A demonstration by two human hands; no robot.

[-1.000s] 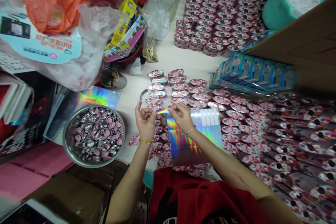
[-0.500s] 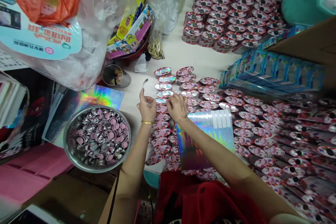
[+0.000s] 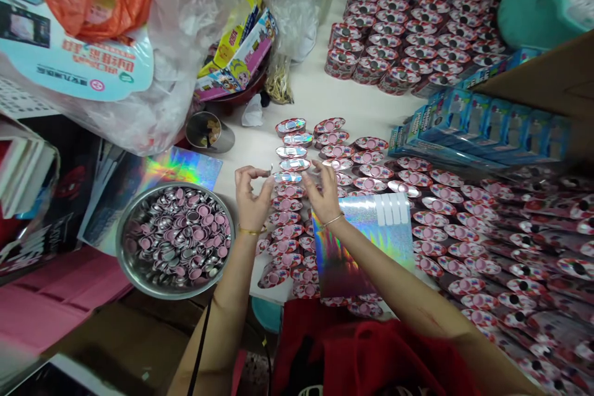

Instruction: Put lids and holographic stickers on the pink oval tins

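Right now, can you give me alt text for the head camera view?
Two bare hands work above rows of pink-and-silver oval pieces: the left hand pinches a small silver strip, the right hand is open. A round steel bowl of similar pieces sits left; a rainbow holographic sheet lies under the right forearm.

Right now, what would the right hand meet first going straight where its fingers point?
Likely the pink oval piece just past the fingertips of the right hand, though depth is hard to judge here.

a polished steel bowl (image 3: 175,288) holds shiny metal pink-backed discs; the holographic foil sheet (image 3: 357,247) is glossy; the carton flap (image 3: 542,77) is matt brown cardboard.
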